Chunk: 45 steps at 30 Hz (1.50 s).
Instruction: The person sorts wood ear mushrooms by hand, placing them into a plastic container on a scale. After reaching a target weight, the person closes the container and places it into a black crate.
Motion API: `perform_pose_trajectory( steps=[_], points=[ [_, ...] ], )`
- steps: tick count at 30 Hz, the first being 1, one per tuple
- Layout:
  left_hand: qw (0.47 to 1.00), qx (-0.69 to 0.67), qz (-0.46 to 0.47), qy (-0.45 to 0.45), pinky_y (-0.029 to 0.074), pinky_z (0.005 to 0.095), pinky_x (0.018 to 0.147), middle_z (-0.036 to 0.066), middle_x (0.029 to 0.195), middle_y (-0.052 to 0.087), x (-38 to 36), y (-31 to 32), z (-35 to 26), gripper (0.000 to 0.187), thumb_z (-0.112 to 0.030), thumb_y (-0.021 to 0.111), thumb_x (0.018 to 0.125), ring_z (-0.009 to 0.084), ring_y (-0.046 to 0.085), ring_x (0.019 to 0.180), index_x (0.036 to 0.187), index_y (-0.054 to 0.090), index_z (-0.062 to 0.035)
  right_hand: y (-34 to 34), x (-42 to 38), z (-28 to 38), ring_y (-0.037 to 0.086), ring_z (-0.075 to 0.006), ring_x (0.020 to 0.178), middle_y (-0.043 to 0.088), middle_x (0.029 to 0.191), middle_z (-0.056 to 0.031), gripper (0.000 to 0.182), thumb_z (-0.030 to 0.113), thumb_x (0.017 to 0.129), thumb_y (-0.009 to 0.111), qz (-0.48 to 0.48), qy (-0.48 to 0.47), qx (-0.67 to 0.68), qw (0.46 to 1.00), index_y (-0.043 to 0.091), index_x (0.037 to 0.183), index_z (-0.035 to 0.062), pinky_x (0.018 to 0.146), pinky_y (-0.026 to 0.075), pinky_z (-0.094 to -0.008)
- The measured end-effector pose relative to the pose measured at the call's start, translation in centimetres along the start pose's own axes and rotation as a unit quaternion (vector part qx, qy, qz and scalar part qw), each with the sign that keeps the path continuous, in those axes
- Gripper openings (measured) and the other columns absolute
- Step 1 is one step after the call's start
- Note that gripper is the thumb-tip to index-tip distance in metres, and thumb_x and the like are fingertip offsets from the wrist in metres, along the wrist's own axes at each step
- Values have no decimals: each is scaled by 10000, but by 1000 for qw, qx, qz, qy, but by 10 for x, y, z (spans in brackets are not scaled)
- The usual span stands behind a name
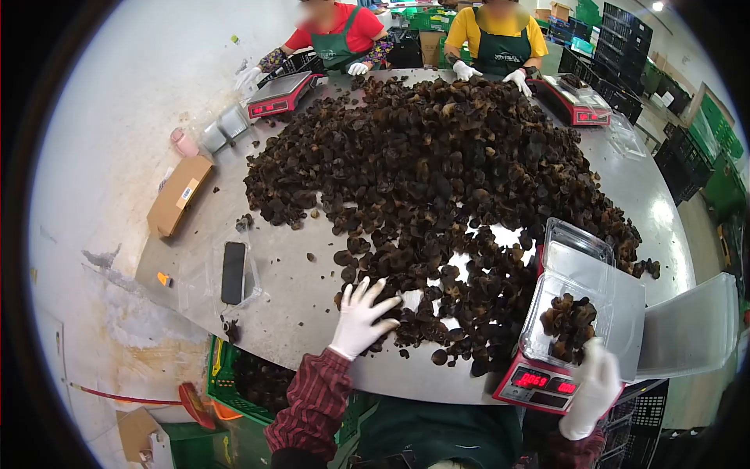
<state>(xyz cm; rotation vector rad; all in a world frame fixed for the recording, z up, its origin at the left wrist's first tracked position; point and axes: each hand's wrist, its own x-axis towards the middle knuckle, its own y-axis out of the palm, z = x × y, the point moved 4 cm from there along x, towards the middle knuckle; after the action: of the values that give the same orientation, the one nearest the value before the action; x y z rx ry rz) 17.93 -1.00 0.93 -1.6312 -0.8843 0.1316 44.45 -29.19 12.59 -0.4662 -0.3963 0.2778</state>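
My left hand [363,318], in a white glove, is spread open at the near edge of a large heap of dark wood ear mushrooms [437,148]. Its fingertips lie among the loose pieces. At the right, my gloved right hand [592,391] is over the near corner of a red digital scale [539,383], fingers stretched toward a clear plastic container [535,332]. A small pile of wood ear mushrooms [568,324] sits in that container, beside my fingertips. The container rests on the scale, whose red display is lit.
Two people in green aprons stand across the metal table [289,328], each near another scale [283,95]. A phone [233,272], cardboard box [180,195] and pink bottle [183,142] are at the left. An open clear lid [691,328] projects right. A green crate [223,375] stands below.
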Motion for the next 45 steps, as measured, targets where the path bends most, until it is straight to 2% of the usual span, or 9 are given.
perform_pose_trajectory(
  steps=[2, 7, 15, 23, 29, 33, 39, 43, 45],
  points=[
    [988, -122, -81, -50, 413, 426, 1014, 101, 1129, 646, -21, 4, 36, 263, -65, 701, 736, 289, 567, 1137, 998, 699, -80, 40, -28, 8, 545, -216, 555, 533, 653, -91, 94, 34, 831, 691, 123, -212, -74, 967, 686, 925, 25, 511, 434, -342],
    [960, -118, -188, -170, 453, 369, 979, 114, 1144, 619, -52, -13, 65, 308, 96, 584, 720, 278, 568, 1128, 988, 678, -23, 143, -72, 29, 573, -244, 578, 519, 638, -85, 338, 213, 836, 696, 301, -332, -104, 888, 570, 1063, -4, 523, 476, -349],
    [960, -89, -165, -206, 314, 462, 1069, 152, 1358, 503, -47, -9, 80, 369, -291, 670, 857, 363, 414, 1283, 1194, 650, -142, 223, -73, 33, 574, -252, 756, 553, 792, -118, 634, 262, 784, 724, 381, -428, -183, 799, 462, 1272, -48, 660, 478, -372],
    [964, -86, -171, -185, 448, 405, 820, 94, 951, 563, -51, -3, 48, 158, -89, 731, 767, 286, 542, 931, 904, 659, -59, 254, -67, 10, 598, -318, 744, 568, 782, -137, 129, 7, 810, 564, 357, -412, -44, 837, 570, 938, 22, 644, 491, -416],
    [951, -115, -246, -144, 492, 330, 691, 107, 945, 588, -42, -18, 35, 134, -29, 720, 774, 268, 601, 819, 888, 649, -38, 238, -53, 14, 648, -305, 780, 632, 879, -128, 130, 15, 801, 654, 293, -244, -3, 924, 606, 916, 54, 680, 528, -361],
    [996, -24, -86, 16, 475, 396, 844, 93, 1102, 597, -21, -18, -14, 330, -257, 753, 758, 298, 571, 1019, 1064, 676, -162, 226, -55, 19, 612, -362, 794, 596, 861, -163, 140, 39, 799, 663, 270, -181, 57, 944, 591, 918, 43, 684, 496, -421],
    [998, 13, 15, 51, 450, 421, 879, 56, 1111, 598, -33, 16, -13, 442, -363, 744, 729, 288, 543, 1039, 1116, 655, -168, 131, -38, 80, 585, -285, 657, 570, 771, -116, 211, -32, 763, 687, 120, -294, -24, 948, 638, 939, 73, 580, 482, -358],
    [998, -4, -11, 55, 508, 347, 701, 36, 969, 602, -38, 21, -8, 299, -267, 746, 742, 237, 580, 890, 986, 650, -124, 67, 4, 59, 582, -259, 646, 589, 801, -123, 237, -62, 769, 688, -36, -173, -4, 984, 652, 979, 42, 591, 485, -350],
    [997, -7, -43, 57, 515, 320, 619, 29, 882, 601, -29, 13, -9, 232, -224, 755, 733, 221, 596, 812, 912, 655, -115, 50, 23, 54, 582, -241, 655, 579, 817, -120, 268, -55, 787, 684, -30, -292, -127, 947, 644, 1040, 23, 613, 489, -344]
  ],
)
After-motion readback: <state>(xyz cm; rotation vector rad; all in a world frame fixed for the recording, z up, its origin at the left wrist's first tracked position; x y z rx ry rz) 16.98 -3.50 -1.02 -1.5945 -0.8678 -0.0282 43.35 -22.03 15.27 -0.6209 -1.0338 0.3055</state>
